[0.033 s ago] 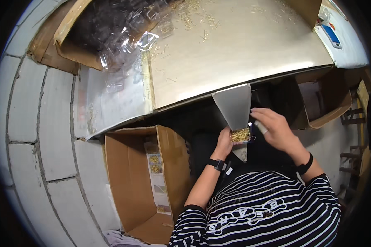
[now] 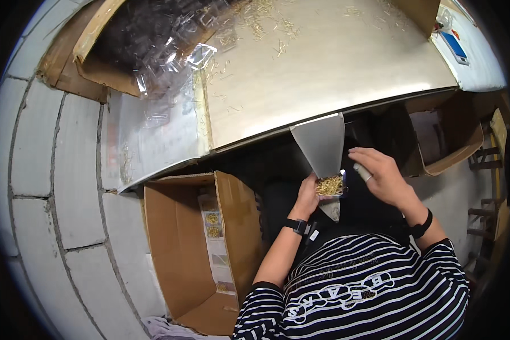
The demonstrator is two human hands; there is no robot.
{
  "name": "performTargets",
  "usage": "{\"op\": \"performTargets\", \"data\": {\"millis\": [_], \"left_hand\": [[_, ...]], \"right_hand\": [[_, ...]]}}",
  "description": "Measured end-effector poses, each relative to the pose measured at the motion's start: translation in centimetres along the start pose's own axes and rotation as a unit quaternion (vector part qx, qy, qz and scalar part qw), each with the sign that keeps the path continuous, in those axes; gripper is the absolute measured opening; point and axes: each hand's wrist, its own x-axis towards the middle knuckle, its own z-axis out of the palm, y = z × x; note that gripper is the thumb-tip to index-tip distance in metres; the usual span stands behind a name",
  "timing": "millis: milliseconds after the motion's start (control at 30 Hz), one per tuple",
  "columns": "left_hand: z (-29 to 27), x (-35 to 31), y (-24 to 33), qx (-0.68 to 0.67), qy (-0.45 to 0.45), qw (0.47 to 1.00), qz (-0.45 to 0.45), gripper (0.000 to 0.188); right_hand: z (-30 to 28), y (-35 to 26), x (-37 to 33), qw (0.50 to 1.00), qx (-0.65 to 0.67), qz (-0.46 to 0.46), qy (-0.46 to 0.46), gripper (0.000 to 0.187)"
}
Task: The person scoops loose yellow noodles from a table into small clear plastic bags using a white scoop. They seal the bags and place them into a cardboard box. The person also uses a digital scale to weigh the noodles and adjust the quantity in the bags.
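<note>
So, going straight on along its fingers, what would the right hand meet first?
Most likely the grey metal chute: the right hand points up and left toward its right edge. Depth is unclear, so it might pass above or below it.

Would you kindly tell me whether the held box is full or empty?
It looks full: gold-coloured pieces cover the opening of the box in the left hand.

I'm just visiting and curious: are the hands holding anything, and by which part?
The left hand holds a small box of gold-coloured pieces by its left side; some fingers are hidden. The right hand appears to hold nothing.
</note>
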Motion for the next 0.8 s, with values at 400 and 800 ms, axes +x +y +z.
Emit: {"op": "performTargets", "data": {"millis": [400, 800], "left_hand": [[0.2, -7.3, 2.5, -0.047, -0.139, 0.986, 0.082, 0.039], [3.1, -8.8, 3.1, 0.061, -0.018, 0.985, 0.16, 0.029]], "right_hand": [[2.9, 0.6, -2.4, 0.97, 0.183, 0.127, -0.099, 0.035], [5.2, -1.0, -1.2, 0.926, 0.314, 0.193, -0.078, 0.033]]}}
